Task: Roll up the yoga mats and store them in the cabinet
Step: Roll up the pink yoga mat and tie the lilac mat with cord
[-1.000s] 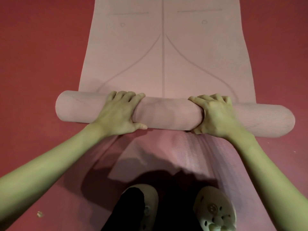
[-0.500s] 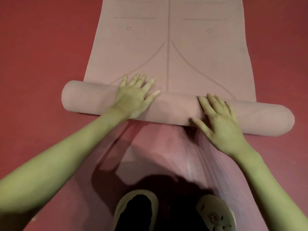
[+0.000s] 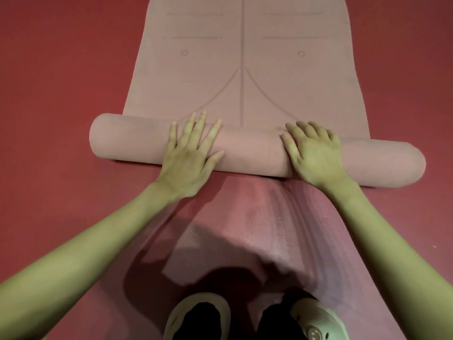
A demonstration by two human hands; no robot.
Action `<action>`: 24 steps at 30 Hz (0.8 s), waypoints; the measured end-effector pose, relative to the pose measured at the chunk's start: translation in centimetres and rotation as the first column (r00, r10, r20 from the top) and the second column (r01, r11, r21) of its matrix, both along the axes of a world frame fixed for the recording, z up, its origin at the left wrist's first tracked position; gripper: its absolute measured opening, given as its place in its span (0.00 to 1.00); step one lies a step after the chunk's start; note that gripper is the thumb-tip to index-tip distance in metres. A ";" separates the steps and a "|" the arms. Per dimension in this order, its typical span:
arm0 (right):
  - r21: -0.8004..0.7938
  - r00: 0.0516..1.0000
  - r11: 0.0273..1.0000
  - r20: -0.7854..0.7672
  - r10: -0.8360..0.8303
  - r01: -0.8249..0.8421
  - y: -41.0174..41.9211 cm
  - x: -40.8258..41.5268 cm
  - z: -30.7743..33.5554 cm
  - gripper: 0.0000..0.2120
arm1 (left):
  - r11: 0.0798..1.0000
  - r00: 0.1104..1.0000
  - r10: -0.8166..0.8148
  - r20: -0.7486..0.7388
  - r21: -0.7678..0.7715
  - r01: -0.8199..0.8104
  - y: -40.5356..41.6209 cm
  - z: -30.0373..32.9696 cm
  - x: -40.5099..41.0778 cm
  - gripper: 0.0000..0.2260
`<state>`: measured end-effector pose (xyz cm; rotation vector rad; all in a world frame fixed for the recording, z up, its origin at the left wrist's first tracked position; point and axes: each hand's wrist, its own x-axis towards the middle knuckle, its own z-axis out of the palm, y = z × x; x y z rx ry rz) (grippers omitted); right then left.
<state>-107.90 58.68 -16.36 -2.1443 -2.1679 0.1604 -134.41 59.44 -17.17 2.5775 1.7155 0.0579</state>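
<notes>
A pale pink yoga mat lies on the floor, half rolled. Its roll (image 3: 250,153) runs left to right across the middle of the view. The flat part (image 3: 208,69), printed with alignment lines, stretches away from me. My left hand (image 3: 191,158) presses flat on the roll's left half with straight, spread fingers. My right hand (image 3: 313,153) rests on the right half, palm down, its fingers draped over the crest and the thumb stretched out to the left. No cabinet is in view.
A darker pink ribbed mat (image 3: 257,217) lies under the roll's near side and runs back beneath my feet in pale shoes (image 3: 196,315). Red floor (image 3: 61,94) spreads on both sides.
Both hands let go of their grip on the roll and went flat on it. The roll has moved away from me, taking up more of the flat mat.
</notes>
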 end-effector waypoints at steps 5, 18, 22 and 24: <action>-0.016 0.995 1.000 -0.098 0.011 -0.013 -1.8 -0.5 0.6 0.33 | 1.000 1.000 0.004 -0.002 -0.027 -0.005 3.7 1.0 0.7 0.29; -0.004 0.999 0.999 0.005 0.040 -0.040 3.0 -0.4 0.3 0.38 | 1.000 1.000 0.022 0.022 -0.015 -0.021 3.2 0.0 1.3 0.30; -0.031 0.999 0.999 -0.033 0.043 -0.044 3.9 0.0 0.8 0.31 | 0.999 0.998 0.016 0.056 -0.039 -0.014 5.2 -0.3 1.1 0.29; -0.026 0.996 0.997 -0.055 0.068 -0.069 3.3 0.0 0.9 0.31 | 0.998 0.998 0.017 0.061 -0.056 -0.014 6.2 0.0 1.3 0.27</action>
